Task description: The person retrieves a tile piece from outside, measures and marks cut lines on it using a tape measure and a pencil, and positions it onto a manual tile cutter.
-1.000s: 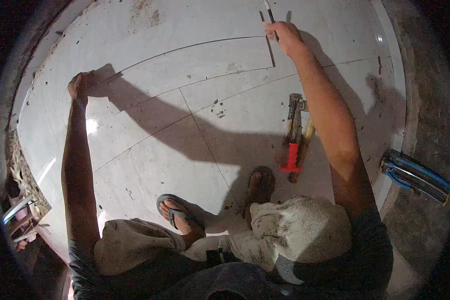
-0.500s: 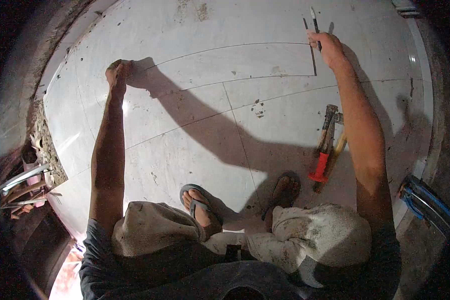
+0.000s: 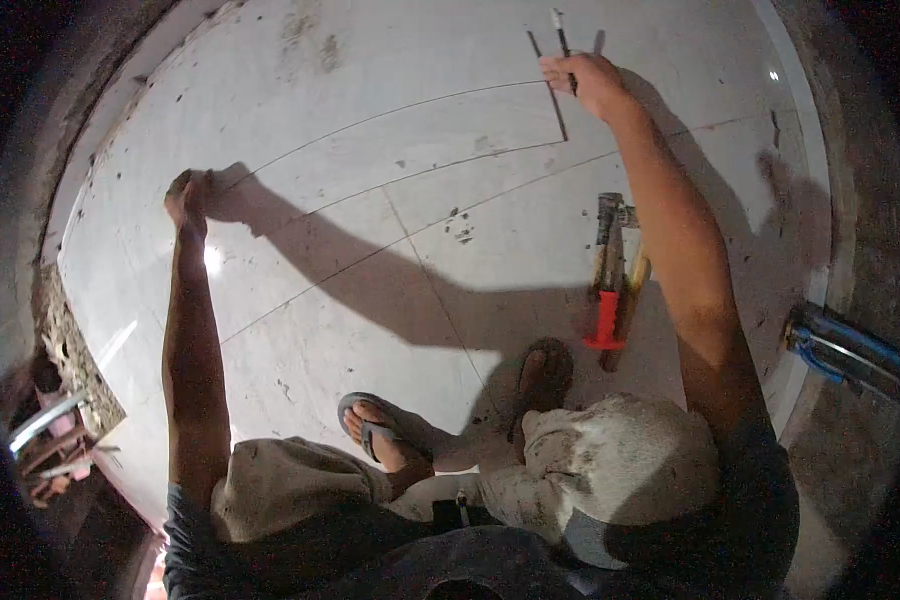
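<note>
My right hand (image 3: 585, 82) is closed around a dark pen (image 3: 561, 38) with a pale tip, which points up and away. Its fingertips rest beside a short dark straight line (image 3: 558, 115) on the pale tiled floor (image 3: 370, 290). My left hand (image 3: 188, 198) is closed in a fist low over the floor at the far left; whatever it grips is hidden. A thin dark line (image 3: 410, 104) runs between the two hands, with a second line (image 3: 435, 164) below it. Whether these are string, marks or edges I cannot tell.
Near my right forearm lie a red-gripped chisel (image 3: 606, 315) and a wooden-handled hammer (image 3: 632, 300). A blue-framed tool (image 3: 850, 350) is at the right edge. Rubble and scraps (image 3: 65, 400) border the left side. My sandalled feet (image 3: 395, 440) stand on the tiles.
The view has shifted, so the floor, tools and both hands appear further left. Both hands keep nearly the same pose and places relative to the lines.
</note>
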A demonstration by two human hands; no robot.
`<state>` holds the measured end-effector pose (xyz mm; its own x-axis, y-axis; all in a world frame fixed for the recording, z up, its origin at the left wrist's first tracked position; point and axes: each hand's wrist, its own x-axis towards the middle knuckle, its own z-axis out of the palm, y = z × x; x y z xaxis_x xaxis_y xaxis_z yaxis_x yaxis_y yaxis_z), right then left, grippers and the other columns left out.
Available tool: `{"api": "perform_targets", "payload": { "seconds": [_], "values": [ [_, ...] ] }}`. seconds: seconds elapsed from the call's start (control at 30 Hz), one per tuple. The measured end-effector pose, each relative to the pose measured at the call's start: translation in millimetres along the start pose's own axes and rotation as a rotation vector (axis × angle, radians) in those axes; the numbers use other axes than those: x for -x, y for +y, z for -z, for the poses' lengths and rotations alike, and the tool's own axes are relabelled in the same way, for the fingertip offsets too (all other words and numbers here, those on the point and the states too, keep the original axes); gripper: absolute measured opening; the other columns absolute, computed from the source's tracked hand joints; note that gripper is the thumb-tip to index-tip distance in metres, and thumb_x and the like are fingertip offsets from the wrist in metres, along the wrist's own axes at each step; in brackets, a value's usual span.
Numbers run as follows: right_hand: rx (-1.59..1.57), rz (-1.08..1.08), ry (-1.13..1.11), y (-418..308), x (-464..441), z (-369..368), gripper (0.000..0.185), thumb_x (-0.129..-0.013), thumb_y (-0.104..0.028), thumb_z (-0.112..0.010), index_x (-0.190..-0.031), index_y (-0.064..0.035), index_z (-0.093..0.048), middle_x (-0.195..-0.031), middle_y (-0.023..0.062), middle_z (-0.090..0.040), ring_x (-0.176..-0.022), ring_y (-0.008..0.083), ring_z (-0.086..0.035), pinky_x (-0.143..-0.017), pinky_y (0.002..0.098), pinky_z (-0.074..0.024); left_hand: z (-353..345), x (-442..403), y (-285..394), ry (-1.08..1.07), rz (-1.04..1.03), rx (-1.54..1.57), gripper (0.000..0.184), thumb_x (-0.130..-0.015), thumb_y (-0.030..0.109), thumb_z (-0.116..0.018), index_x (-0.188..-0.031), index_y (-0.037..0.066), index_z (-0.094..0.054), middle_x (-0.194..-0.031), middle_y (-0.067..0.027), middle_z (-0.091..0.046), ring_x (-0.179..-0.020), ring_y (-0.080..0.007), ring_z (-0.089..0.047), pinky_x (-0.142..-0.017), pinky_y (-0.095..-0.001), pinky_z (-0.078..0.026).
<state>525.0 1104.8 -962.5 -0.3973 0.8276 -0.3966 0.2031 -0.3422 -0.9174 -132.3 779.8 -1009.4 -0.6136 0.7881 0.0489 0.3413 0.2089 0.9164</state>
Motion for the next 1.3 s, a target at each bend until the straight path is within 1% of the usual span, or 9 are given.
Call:
{"api": "perform_targets", "payload": {
  "seconds": [0.07,0.2,0.27,0.33,0.53,0.73,0.9,1.13,1.3],
  "values": [
    [0.171,0.015,0.083,-12.0,22.3,-13.6,0.036,-0.087,-0.026,-0.067,-0.105,0.0046,-0.066,-0.104,0.0147,-0.069,-0.096,0.0244,-0.065,-0.090,0.0352,-0.0511,10.0,-11.5,-19.2,-0.084,-0.107,-0.123,0.030,-0.087,0.023,-0.063,-0.102,-0.002,-0.070,-0.089,-0.0078,-0.069,-0.080,-0.0169,-0.062,-0.070,-0.0331,-0.051],
    [0.497,0.005,0.231,-5.8,27.5,-19.8,0.031,-0.086,-0.028,-0.070,-0.087,0.0027,-0.066,-0.089,0.0127,-0.069,-0.087,0.0216,-0.066,-0.082,0.0355,-0.0523,-7.1,4.7,7.9,0.014,0.093,0.074,0.025,-0.084,0.026,-0.071,-0.089,0.001,-0.072,-0.080,-0.0047,-0.067,-0.071,-0.0139,-0.058,-0.065,-0.0302,-0.048],
    [0.668,0.219,0.214,8.4,23.4,-14.4,0.030,-0.084,-0.028,-0.071,-0.082,0.0025,-0.068,-0.080,0.0101,-0.068,-0.077,0.0200,-0.064,-0.076,0.0341,-0.0508,-13.0,7.7,15.3,0.060,0.176,0.089,0.027,-0.083,0.029,-0.074,-0.084,0.002,-0.072,-0.074,-0.0031,-0.065,-0.066,-0.0137,-0.056,-0.063,-0.0293,-0.047],
    [0.609,0.032,0.301,2.9,29.9,-20.1,0.031,-0.083,-0.028,-0.071,-0.081,0.0029,-0.068,-0.075,0.0094,-0.066,-0.074,0.0198,-0.062,-0.073,0.0339,-0.0498,-10.8,5.1,10.7,0.040,0.109,0.020,0.027,-0.082,0.030,-0.076,-0.080,0.003,-0.071,-0.072,-0.0027,-0.065,-0.064,-0.0136,-0.056,-0.062,-0.0286,-0.046],
    [0.863,0.070,0.386,-7.7,35.9,-35.9,0.030,-0.082,-0.029,-0.070,-0.081,0.0006,-0.069,-0.069,0.0129,-0.063,-0.070,0.0237,-0.061,-0.068,0.0402,-0.0474,-13.4,24.6,44.2,-0.055,0.038,0.039,0.025,-0.083,0.028,-0.076,-0.081,0.004,-0.069,-0.073,-0.0014,-0.064,-0.064,-0.0119,-0.055,-0.060,-0.0279,-0.044],
    [0.849,0.090,0.355,-5.2,30.5,-30.0,0.033,-0.083,-0.031,-0.069,-0.088,0.0011,-0.068,-0.073,0.0147,-0.065,-0.072,0.0270,-0.062,-0.070,0.0416,-0.0481,-19.7,31.0,53.9,-0.111,-0.011,0.008,0.024,-0.084,0.025,-0.077,-0.085,0.003,-0.068,-0.077,-0.0012,-0.064,-0.068,-0.0111,-0.055,-0.061,-0.0274,-0.045],
    [0.667,-0.005,0.312,-6.9,29.2,-30.8,0.039,-0.080,-0.030,-0.073,-0.100,0.0034,-0.069,-0.094,0.0146,-0.071,-0.094,0.0248,-0.066,-0.079,0.0384,-0.0502,-27.0,42.1,77.7,-0.074,0.037,0.017,0.022,-0.083,0.023,-0.078,-0.084,0.004,-0.068,-0.076,0.0001,-0.063,-0.067,-0.0098,-0.053,-0.061,-0.0254,-0.044],
    [0.829,-0.023,0.468,-10.1,32.1,-48.4,0.036,-0.079,-0.028,-0.075,-0.094,0.0041,-0.072,-0.085,0.0186,-0.072,-0.080,0.0301,-0.069,-0.075,0.0397,-0.0516,-24.8,37.9,71.5,-0.095,0.045,-0.016,0.022,-0.079,0.022,-0.082,-0.079,0.006,-0.066,-0.072,0.0010,-0.061,-0.065,-0.0085,-0.052,-0.059,-0.0260,-0.043],
    [0.702,-0.129,0.551,-7.9,36.8,-58.2,0.032,-0.078,-0.027,-0.075,-0.087,0.0034,-0.072,-0.078,0.0131,-0.070,-0.075,0.0238,-0.066,-0.071,0.0390,-0.0505,-28.0,43.1,76.1,-0.115,0.060,0.127,0.020,-0.078,0.020,-0.083,-0.078,0.007,-0.068,-0.069,0.0013,-0.061,-0.064,-0.0092,-0.053,-0.060,-0.0263,-0.043]
  ]
}}
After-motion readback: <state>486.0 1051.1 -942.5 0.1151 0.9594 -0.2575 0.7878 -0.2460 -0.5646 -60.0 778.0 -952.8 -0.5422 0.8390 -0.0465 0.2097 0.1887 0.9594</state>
